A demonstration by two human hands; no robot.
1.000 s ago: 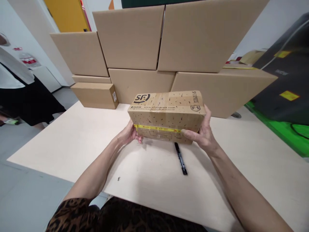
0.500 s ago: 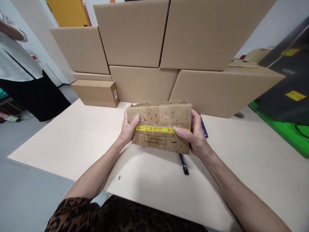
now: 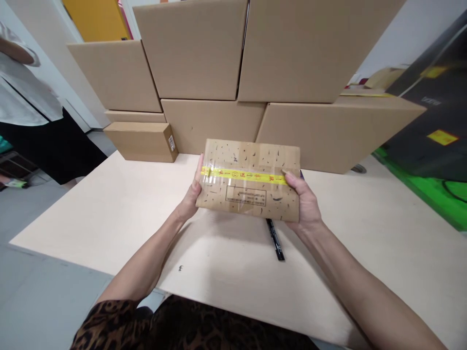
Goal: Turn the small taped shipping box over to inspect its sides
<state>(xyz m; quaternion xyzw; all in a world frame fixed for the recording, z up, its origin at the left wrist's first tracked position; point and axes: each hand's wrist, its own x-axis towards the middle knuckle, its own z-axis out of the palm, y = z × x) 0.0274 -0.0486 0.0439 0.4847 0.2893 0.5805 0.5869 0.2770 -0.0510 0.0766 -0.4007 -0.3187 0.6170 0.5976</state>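
Note:
I hold a small brown cardboard parcel (image 3: 251, 194) above the pale table (image 3: 109, 209), one hand at each end. Its broad face is turned toward me, with a yellow printed tape strip across the upper part and clear tape over a printed rectangle. My left hand (image 3: 191, 197) grips the left end, thumb on the front. My right hand (image 3: 306, 206) grips the right end, thumb on the tape. A black marker pen (image 3: 275, 240) lies on the table just beneath the parcel, partly hidden by it.
Large plain cardboard boxes (image 3: 226, 53) are stacked along the table's far edge, with a small flat box (image 3: 140, 141) at the left. Another person (image 3: 32, 112) in white and black stands at far left. A black and green machine (image 3: 434, 121) is at right.
The parcel has been rotated toward me: its printed logo face turned away and the taped face now faces me, lifted slightly higher. Both hands stayed on its ends.

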